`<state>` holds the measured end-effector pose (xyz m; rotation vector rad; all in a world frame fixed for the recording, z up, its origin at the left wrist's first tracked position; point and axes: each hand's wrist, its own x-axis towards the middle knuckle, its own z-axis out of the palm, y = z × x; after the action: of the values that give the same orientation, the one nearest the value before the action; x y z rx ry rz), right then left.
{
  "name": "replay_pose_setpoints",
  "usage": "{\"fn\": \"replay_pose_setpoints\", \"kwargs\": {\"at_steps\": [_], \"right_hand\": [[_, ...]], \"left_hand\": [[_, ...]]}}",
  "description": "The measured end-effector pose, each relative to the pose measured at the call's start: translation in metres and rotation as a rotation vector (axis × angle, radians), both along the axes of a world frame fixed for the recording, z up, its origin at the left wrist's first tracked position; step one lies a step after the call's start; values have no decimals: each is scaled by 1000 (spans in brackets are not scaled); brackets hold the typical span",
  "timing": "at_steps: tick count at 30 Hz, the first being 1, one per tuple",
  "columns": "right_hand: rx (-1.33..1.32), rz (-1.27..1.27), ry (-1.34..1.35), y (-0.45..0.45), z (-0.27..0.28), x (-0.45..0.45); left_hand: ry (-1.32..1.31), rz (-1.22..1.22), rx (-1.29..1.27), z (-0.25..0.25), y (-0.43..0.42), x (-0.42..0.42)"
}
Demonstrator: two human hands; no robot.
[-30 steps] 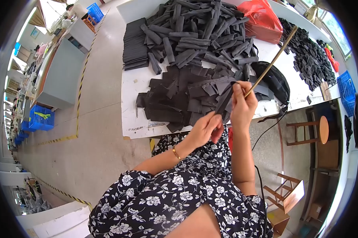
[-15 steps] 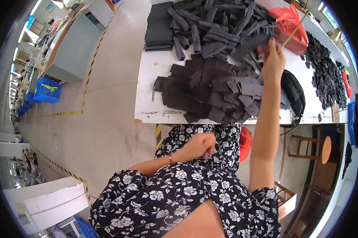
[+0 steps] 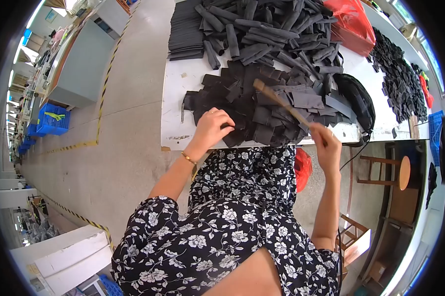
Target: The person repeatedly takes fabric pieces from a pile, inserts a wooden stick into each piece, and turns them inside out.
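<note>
My left hand [image 3: 215, 127] is at the front left of a pile of flat dark fabric pieces [image 3: 227, 91]. Its thumb and fingers are pinched together, with a bit of dark fabric seeming to show between them. In my right hand [image 3: 326, 145], just off the table's front edge, is a thin wooden stick [image 3: 281, 102]. The stick slants up and left across the pile, its far end above the pieces. Behind lie many rolled dark fabric pieces [image 3: 267, 37], beside a neat stack of dark fabric [image 3: 185, 32].
The white table [image 3: 175, 118] has its front edge close to my body. A black mesh bag [image 3: 355, 98] and a red plastic bag [image 3: 353, 27] stand on the right, with more dark pieces [image 3: 397, 74] beyond. A wooden stool [image 3: 404, 172] is at the lower right.
My right hand has come down and back from the rolled pieces, the stick now over the near pile. My left hand has risen from my lap to that pile's edge.
</note>
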<state>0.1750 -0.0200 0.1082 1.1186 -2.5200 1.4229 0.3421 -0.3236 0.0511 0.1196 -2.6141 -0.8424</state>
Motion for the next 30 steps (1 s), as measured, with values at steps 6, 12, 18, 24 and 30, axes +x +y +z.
{"fn": "replay_pose_setpoints", "kwargs": {"at_steps": [6,12,18,24,30], "right_hand": [[243,192,331,26,23,20],[262,217,424,11,20,24],[-4,286,-48,-48,-28,52],[-143,335,-896,-65,-32,83],[-192,24,-222,-81,-55,117]], "left_hand": [[-37,-62,86,36,-8,3],[-49,-165,33,54,2,-3],[265,-293,-239,97,63,-17],[372,-305,1734,29,46,-16],[314,-23,1924,20,79,-31]]}}
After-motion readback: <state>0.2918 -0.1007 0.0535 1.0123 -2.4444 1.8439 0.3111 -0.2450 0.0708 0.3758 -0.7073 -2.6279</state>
